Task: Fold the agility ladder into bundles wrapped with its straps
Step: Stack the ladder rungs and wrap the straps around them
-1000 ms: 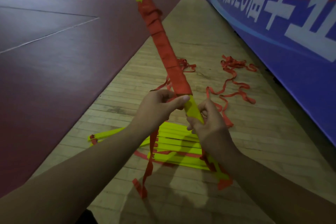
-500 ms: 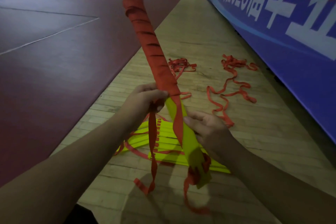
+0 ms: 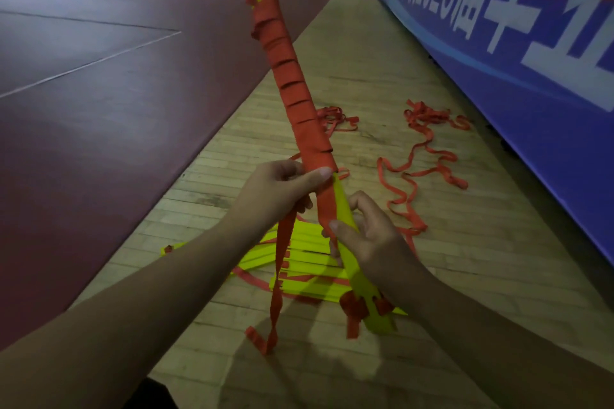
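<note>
Two hands meet at centre frame on one long bundle (image 3: 295,86) of ladder rungs. The left hand (image 3: 279,192) curls round it where the orange wrapping ends, thumb laid across the front. Just below, the right hand (image 3: 368,236) grips the bare yellow part, its thumb pressing a band of strap flat against it. The fingers of both hands go behind the bundle and are mostly hidden. Whether the tail of strap (image 3: 277,292) hanging under the left hand is pinched there cannot be told; it drops twisted, its end curling up near the floor. The bundle slants from lower right to the top centre: a yellow tip, tight overlapping orange turns, then plain yellow down to a knot of orange at the foot, partly behind the right wrist. Compared with half a second ago, the tip has swung back toward the right and the strap that crossed the yellow front now lies along its left edge under the thumb. Beneath the hands, more yellow rungs (image 3: 309,262) lie fanned on the wooden floor (image 3: 349,53), half covered by the arms. Loose straps (image 3: 428,156) snake right of centre. A blue banner (image 3: 531,60) runs out of the right edge; the red court (image 3: 99,109) fills the left.
</note>
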A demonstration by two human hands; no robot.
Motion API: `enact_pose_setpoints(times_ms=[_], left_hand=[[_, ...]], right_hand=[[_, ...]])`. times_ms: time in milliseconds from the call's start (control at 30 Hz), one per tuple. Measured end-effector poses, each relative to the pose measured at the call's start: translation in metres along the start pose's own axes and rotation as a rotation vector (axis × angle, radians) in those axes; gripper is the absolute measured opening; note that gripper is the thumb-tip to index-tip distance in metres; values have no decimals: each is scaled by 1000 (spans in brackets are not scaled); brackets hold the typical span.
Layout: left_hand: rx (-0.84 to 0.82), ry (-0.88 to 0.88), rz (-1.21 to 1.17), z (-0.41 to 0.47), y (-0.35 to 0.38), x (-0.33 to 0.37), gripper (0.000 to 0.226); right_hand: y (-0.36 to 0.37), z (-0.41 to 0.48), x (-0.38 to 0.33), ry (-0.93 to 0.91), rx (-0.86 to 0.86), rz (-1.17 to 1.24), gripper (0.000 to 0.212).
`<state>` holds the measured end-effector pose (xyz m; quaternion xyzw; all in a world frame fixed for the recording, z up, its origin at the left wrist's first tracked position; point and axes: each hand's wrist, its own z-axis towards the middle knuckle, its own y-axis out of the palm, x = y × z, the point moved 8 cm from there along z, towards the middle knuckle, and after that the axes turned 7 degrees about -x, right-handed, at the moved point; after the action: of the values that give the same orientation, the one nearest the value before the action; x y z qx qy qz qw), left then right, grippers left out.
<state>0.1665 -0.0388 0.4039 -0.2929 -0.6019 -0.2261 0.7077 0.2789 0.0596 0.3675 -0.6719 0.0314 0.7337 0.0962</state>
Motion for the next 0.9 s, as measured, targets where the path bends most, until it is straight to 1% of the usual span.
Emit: enact_pose_setpoints(times_ms=[67,100,133,200,267,300,367,433,467,533,567,600,667,767,833,867,900], left_hand=[[24,21,37,-1,3,3,28],[27,21,19,-1,3,4,25],[16,17,-23,-1,2,5,24],[-56,15,-113,-1,2,8,26],[-180,19,-207,-2,4,10,23],[-246,23,-256,-2,6,10,21],[-332,25,-331,-5,7,9,26],[-359,20,-350,-5,6,7,30],[-357,25,-332,-5,6,6,27],[-331,58,-222,-6,6,9,11],[-300,68,-147,-6,5,11,8],[-256,72,-77,-6,5,12,13],[-166,59,30,-5,6,11,32],[-37,28,111,-6,10,12,46],[11,3,107,-7,13,12,47],[29,-3,93,-7,12,12,45],[39,-3,74,-7,12,13,42]], right_hand=[[3,-1,-2,0,7,-95,15],[3,-2,-3,8,16,-85,10],[3,-2,-3,27,27,-38,10],[2,-4,1,90,28,122,25],[9,-4,2,144,-49,226,30],[14,-4,2,152,-107,265,30],[21,-2,-1,136,-168,306,23],[17,-1,-6,94,-159,272,15],[16,-1,-9,72,-153,247,17],[14,0,-11,43,-140,241,20],[13,0,-11,36,-123,272,19],[12,0,-10,23,-102,287,19],[8,2,-9,-13,-41,236,18],[1,4,-5,-65,49,114,16],[0,3,-4,-75,80,43,19],[1,3,-5,-81,96,37,18],[2,2,-7,-84,107,55,21]])
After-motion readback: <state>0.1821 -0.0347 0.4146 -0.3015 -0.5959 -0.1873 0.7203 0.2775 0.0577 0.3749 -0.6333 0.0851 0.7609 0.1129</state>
